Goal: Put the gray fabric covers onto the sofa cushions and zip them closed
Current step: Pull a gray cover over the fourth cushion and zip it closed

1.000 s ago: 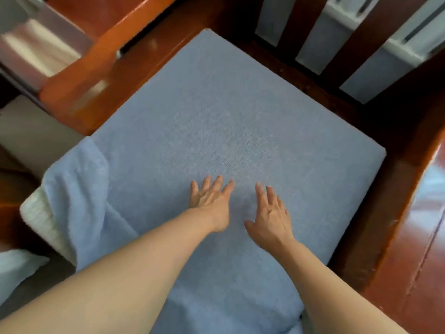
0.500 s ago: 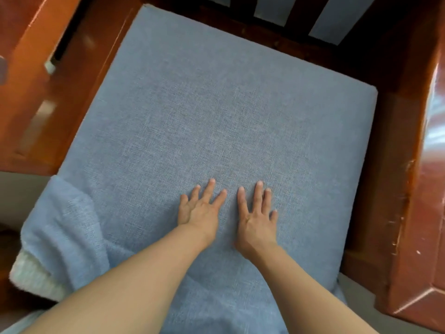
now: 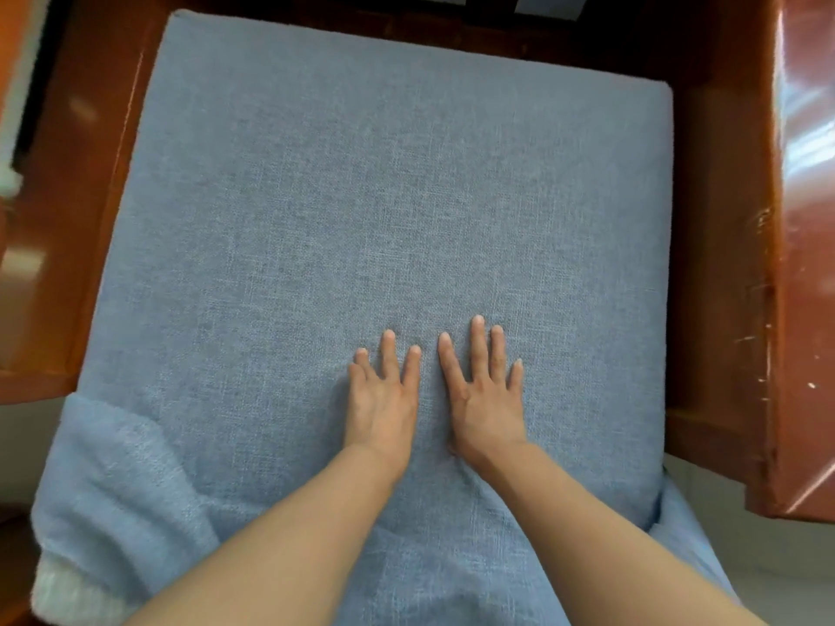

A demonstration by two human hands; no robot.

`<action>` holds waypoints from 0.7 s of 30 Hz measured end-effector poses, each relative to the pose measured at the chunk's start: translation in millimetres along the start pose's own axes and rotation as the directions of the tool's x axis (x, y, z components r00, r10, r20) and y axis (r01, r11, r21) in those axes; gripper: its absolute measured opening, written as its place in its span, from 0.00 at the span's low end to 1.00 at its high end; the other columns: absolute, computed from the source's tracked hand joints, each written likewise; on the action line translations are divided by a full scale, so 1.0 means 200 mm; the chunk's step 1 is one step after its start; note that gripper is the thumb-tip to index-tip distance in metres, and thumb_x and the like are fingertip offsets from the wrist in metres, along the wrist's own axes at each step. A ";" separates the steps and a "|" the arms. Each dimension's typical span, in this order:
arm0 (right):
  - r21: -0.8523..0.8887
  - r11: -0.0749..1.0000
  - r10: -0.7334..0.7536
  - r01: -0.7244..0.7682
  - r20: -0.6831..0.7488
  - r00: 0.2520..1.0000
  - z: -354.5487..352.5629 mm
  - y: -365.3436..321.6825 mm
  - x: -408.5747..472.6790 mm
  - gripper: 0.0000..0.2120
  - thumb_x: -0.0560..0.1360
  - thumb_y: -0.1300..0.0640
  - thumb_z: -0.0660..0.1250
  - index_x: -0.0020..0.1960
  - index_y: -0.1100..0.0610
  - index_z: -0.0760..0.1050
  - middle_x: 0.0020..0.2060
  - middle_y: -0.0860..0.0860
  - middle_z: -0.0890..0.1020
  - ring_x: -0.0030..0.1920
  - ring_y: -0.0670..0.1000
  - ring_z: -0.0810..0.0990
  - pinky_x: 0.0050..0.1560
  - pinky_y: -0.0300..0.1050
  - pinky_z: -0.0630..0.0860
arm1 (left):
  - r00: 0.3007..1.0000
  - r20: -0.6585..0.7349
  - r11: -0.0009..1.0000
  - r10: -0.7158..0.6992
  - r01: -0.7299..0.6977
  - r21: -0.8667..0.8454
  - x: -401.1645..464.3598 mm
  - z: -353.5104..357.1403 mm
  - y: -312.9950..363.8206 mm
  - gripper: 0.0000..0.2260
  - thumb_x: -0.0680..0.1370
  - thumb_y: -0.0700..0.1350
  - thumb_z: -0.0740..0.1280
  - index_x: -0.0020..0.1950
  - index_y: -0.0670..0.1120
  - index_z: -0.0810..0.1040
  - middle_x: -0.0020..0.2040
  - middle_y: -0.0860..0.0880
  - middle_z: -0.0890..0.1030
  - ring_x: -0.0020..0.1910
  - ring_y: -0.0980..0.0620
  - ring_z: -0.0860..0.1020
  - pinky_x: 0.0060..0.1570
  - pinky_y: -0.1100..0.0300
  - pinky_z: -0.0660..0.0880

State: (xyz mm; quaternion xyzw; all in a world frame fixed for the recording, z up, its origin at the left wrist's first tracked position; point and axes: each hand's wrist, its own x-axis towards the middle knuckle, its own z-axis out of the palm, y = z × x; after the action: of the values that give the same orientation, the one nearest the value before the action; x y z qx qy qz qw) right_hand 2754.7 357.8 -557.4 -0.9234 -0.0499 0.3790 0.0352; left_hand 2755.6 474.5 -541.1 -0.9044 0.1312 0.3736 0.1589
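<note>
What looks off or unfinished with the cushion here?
At the near-left corner the cover is bunched and loose, with white filling poking out. Both hands, left and right, press flat on top.

Both bare forearms rise from the bottom edge of the frame and converge toward the lower middle. The left hand (image 3: 383, 402) lies palm down, fingers straight and slightly spread, pointing toward the top of the frame. The right hand (image 3: 485, 406) lies just beside it, also palm down with straight, slightly spread fingers, reaching a little higher in the frame. The two hands are close but apart.
</note>
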 end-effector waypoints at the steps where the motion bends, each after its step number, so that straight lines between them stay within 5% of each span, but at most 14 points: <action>1: 0.001 1.000 -0.001 0.001 0.000 1.000 0.00 0.00 0.00 0.51 0.75 0.59 0.66 0.72 0.48 0.24 0.64 0.55 0.19 0.65 0.57 0.20 0.72 0.62 0.39 | 1.000 0.001 1.000 0.014 -0.014 0.005 0.00 -0.01 0.00 0.34 0.81 0.46 0.57 0.76 0.43 0.35 0.75 0.34 0.39 0.73 0.30 0.53 0.70 0.44 0.57; 9: -0.024 0.995 0.098 -0.100 -0.074 0.992 -0.01 -0.06 -0.01 0.53 0.72 0.60 0.69 0.73 0.45 0.27 0.69 0.54 0.23 0.72 0.57 0.27 0.74 0.59 0.44 | 0.990 -0.075 0.990 0.121 -0.114 0.086 0.00 0.00 -0.06 0.41 0.78 0.53 0.63 0.77 0.40 0.39 0.75 0.31 0.43 0.72 0.34 0.60 0.70 0.45 0.55; 16: 0.185 0.969 0.196 -0.161 -0.190 0.962 0.08 -0.14 -0.13 0.33 0.80 0.59 0.54 0.77 0.48 0.39 0.76 0.51 0.36 0.76 0.55 0.38 0.73 0.54 0.52 | 0.982 -0.143 0.986 0.120 -0.101 0.134 -0.01 0.05 -0.10 0.55 0.66 0.63 0.73 0.77 0.44 0.39 0.76 0.34 0.45 0.68 0.38 0.66 0.64 0.49 0.62; 21: 0.241 0.949 0.242 -0.205 -0.135 0.961 0.23 -0.12 -0.35 0.34 0.78 0.59 0.57 0.77 0.48 0.42 0.77 0.50 0.41 0.76 0.54 0.43 0.74 0.56 0.46 | 0.991 -0.105 0.996 0.082 -0.083 -0.010 -0.06 0.07 -0.08 0.45 0.72 0.55 0.71 0.77 0.53 0.44 0.77 0.39 0.44 0.71 0.35 0.60 0.69 0.45 0.56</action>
State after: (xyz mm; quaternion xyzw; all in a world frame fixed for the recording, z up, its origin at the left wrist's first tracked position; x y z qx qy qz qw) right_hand 2671.3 374.6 -539.3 -0.9409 0.1016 0.3072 0.1003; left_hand 2744.6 496.5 -537.7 -0.9176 0.1739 0.3331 0.1297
